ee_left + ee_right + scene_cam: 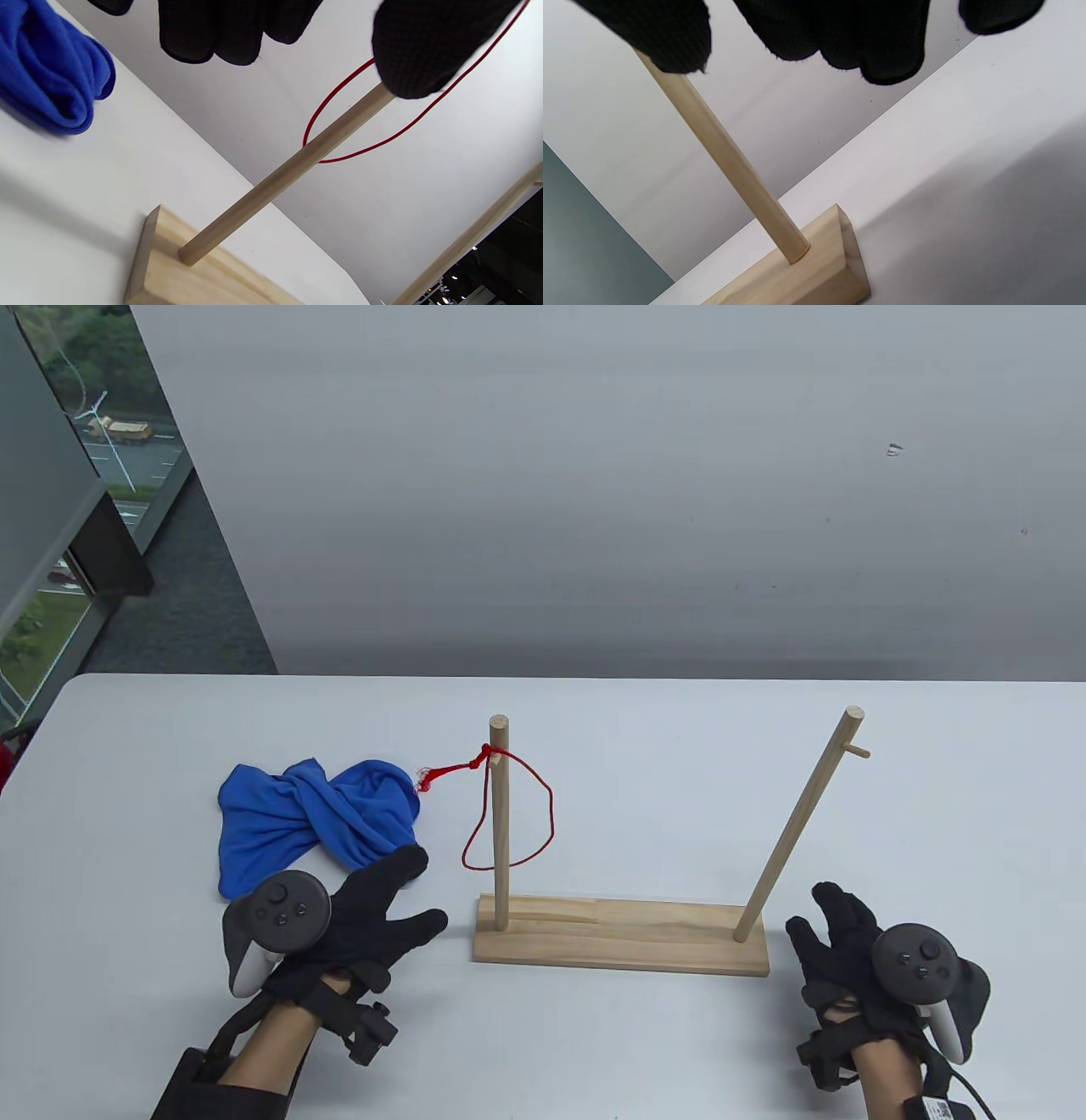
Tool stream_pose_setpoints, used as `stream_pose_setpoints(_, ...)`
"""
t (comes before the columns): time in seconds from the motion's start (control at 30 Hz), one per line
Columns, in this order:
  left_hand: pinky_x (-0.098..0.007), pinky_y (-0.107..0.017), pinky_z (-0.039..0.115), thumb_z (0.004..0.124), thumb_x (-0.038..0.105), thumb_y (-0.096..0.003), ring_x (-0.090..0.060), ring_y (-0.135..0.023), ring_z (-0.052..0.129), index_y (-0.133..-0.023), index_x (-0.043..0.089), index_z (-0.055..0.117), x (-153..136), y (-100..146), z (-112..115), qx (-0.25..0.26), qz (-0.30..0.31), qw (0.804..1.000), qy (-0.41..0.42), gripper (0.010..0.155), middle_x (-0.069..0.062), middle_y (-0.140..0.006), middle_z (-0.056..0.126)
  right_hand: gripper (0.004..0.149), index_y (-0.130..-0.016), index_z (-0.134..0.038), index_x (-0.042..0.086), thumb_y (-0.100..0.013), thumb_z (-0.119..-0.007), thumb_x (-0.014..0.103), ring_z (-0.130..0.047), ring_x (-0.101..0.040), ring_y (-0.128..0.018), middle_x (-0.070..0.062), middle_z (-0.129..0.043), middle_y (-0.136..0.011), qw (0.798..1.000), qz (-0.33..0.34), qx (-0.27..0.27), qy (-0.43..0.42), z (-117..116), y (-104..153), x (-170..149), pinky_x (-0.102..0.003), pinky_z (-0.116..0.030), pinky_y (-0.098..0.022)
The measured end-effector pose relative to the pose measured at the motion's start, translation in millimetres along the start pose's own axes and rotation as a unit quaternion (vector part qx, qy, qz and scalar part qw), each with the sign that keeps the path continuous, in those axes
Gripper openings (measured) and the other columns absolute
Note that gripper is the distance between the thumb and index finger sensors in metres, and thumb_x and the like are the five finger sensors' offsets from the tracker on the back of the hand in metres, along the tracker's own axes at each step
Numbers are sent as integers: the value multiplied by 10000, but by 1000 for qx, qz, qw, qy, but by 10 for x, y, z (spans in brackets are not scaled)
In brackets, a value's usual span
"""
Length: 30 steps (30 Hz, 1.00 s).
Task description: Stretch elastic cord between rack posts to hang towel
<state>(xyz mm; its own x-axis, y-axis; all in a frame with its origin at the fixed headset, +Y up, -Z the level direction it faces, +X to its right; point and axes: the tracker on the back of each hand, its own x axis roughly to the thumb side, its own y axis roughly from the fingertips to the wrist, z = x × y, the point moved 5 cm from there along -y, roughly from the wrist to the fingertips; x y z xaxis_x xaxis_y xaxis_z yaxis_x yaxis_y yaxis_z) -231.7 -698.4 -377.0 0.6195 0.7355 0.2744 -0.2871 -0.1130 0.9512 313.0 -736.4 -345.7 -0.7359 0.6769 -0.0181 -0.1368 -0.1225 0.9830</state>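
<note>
A wooden rack base (622, 937) carries a left post (500, 831) and a right post (796, 827) that leans right. A red elastic cord (543, 823) is knotted near the top of the left post and hangs in a slack loop around it; it also shows in the left wrist view (339, 91). A crumpled blue towel (314, 814) lies left of the rack. My left hand (373, 912) is open and empty, fingers spread, between towel and base. My right hand (836, 933) is open and empty, just right of the base.
The white table (933, 814) ends at a far edge near a grey wall. A small peg (859, 751) sticks out near the top of the right post. A window and dark floor lie at the far left.
</note>
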Motion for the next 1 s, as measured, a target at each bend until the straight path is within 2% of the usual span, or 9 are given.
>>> stream_pose_setpoints(0.47,-619,-711,588,907,607,-368,-376,-906,811,-1033,226,654,-275,-216,750,-32,-79,996,-30,807,-62,-1054,769,656,-957,-581,80,-459,-719,485,-766,-426,-771,-237,-596,-945,998,40,-18,-36,55,8,104,-664,-604,-548)
stream_pose_setpoints(0.63,-634,-726,557,916,593,-363,-359,-921,797,-1037,253,642,-308,-302,870,-33,-86,995,-25,803,-32,-1066,762,657,-951,-586,75,-459,-717,490,-786,-415,-748,-241,-604,-934,997,54,-31,-42,120,34,152,-653,-626,-537)
stream_pose_setpoints(0.8,-638,-720,571,925,547,-373,-349,-868,856,-985,260,728,-301,-381,891,-22,-98,994,-47,704,-22,-994,863,641,-936,-588,84,-454,-726,485,-814,-388,-709,-229,-609,-921,992,80,-75,-54,241,72,253,-631,-665,-515)
stream_pose_setpoints(1.0,-628,-728,580,906,495,-413,-318,-823,909,-905,283,822,-273,-441,923,-20,-94,994,-61,542,20,-887,966,620,-915,-605,99,-447,-739,482,-866,-353,-630,-217,-636,-892,977,137,-141,-83,440,147,461,-575,-748,-451)
